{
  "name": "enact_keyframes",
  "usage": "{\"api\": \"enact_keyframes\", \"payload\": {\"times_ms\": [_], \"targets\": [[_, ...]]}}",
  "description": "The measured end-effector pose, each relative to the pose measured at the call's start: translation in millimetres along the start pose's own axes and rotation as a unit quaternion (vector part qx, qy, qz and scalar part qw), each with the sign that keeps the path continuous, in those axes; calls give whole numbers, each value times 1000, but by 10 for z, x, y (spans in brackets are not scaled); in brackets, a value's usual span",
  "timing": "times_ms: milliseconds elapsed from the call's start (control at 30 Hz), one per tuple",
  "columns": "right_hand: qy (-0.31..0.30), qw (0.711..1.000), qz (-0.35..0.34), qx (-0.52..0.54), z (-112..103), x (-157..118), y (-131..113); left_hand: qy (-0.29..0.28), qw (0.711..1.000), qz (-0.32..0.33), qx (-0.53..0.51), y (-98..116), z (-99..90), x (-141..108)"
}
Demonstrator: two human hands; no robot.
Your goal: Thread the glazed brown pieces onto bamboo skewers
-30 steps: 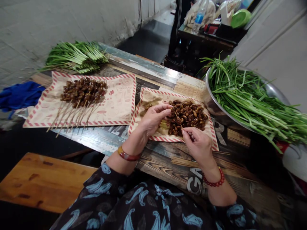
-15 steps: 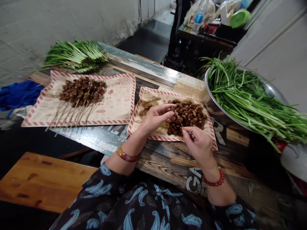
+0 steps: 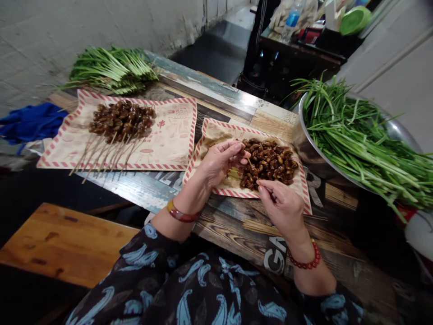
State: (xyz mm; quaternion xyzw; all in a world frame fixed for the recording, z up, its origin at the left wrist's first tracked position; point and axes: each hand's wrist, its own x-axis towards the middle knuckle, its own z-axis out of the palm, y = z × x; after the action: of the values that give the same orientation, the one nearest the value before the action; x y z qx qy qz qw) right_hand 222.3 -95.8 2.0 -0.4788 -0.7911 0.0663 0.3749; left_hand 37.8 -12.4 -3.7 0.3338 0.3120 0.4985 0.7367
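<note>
My right hand pinches a thin wooden skewer low down, over the front edge of the right paper sheet. The fingers of my left hand are closed near the skewer's upper end; what they hold, if anything, is too small to make out. Beside my hands lies a pile of loose, glossy brown pieces on that sheet. To the left, filled skewers of similar brown pieces rest on another paper sheet, their bare sticks pointing toward me.
Green stalks lie at the table's back left, near a blue cloth. A metal bowl of long greens stands right. Bare sticks lie near the front edge. A wooden stool is lower left.
The fingers of my left hand have drawn together near the skewer's upper end. My right hand keeps its pinch on the skewer. The whole view has shifted slightly.
</note>
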Motion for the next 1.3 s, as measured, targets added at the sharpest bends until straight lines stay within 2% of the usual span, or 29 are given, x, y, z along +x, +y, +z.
{"api": "enact_keyframes", "payload": {"times_ms": [400,1300], "targets": [[-14,1000,1,5,3,-2,-8,24,998,28,52,5,33,-9],[-18,1000,1,-3,0,3,-3,37,996,34,75,7,50,-19]]}}
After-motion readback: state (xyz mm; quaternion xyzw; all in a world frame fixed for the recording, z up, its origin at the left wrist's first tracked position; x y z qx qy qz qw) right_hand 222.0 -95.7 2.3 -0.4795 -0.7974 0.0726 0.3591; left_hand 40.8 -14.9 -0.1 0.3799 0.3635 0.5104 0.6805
